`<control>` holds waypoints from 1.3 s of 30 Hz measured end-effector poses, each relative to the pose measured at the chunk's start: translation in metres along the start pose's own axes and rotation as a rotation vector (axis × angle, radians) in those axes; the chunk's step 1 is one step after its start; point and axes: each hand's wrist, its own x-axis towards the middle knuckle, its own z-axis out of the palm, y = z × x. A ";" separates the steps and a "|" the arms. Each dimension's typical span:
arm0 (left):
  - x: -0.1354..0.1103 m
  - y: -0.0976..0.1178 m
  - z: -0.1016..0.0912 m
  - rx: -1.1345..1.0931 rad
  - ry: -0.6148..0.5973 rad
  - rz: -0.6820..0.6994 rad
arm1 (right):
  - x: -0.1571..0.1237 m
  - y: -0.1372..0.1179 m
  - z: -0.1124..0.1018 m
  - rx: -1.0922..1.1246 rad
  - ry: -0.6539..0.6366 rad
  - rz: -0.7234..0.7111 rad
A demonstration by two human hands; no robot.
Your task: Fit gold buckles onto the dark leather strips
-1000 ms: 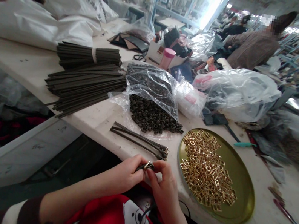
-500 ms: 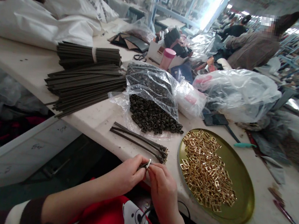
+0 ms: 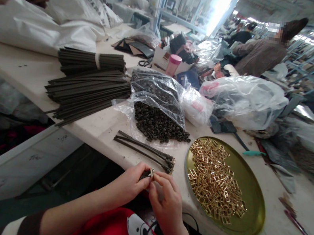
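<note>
At the table's front edge my left hand [image 3: 129,183] pinches a dark strap [image 3: 144,175] between thumb and fingers. A small gold buckle [image 3: 151,173] sits at the strap's end. My right hand [image 3: 167,199] meets it from the right, its fingertips closed at the buckle. Most of the strap is hidden by the left hand. Just beyond lie several dark straps [image 3: 141,149] with buckles at their right ends. A round gold tray [image 3: 255,202] to the right holds a heap of gold buckles [image 3: 218,184].
Small dark loops [image 3: 158,127] spill from a clear plastic bag [image 3: 159,84]. Left of it are stacked dark straps [image 3: 89,90]. Behind stand a pink-lidded jar [image 3: 173,66] and plastic bags [image 3: 244,98]. Tweezers [image 3: 298,225] lie at right. Another person [image 3: 260,54] is farther back.
Both hands have shifted slightly left with the strap and buckle. The buckle has turned, and the right thumb now sits lower, farther from its index finger.
</note>
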 end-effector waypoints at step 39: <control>0.016 0.003 -0.003 -0.164 -0.130 -0.052 | 0.018 0.034 -0.021 0.682 0.009 0.583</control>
